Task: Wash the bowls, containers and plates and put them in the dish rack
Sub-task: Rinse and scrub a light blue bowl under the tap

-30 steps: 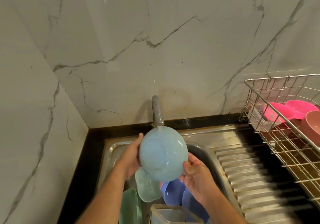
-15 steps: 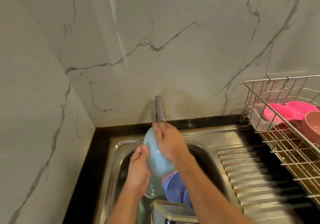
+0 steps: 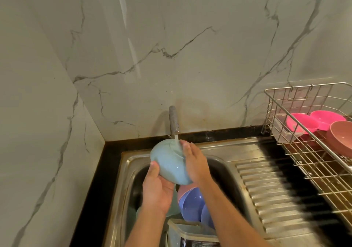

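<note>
A: Why is the left hand (image 3: 155, 186) at seven o'clock of the bowl (image 3: 169, 162)?

B: It cups the bowl from below, thumb curled over the near rim, so the base tips up under the tap (image 3: 174, 121). The water lands at the bowl's twelve o'clock.

A: And the right hand (image 3: 194, 162)?

B: At three o'clock, fingers straight and together, laid flat against the bowl's outside. I judge it is rubbing while the other steadies.

A: Why over the sink (image 3: 224, 168)?

B: Runoff falls on what waits at six o'clock: purple bowls (image 3: 192, 203) and a clear container (image 3: 190, 231).

A: The rack (image 3: 304, 151)?

B: Far off at three o'clock, with pink dishes (image 3: 312, 121) inside. This bowl likely goes there once rinsed.
</note>
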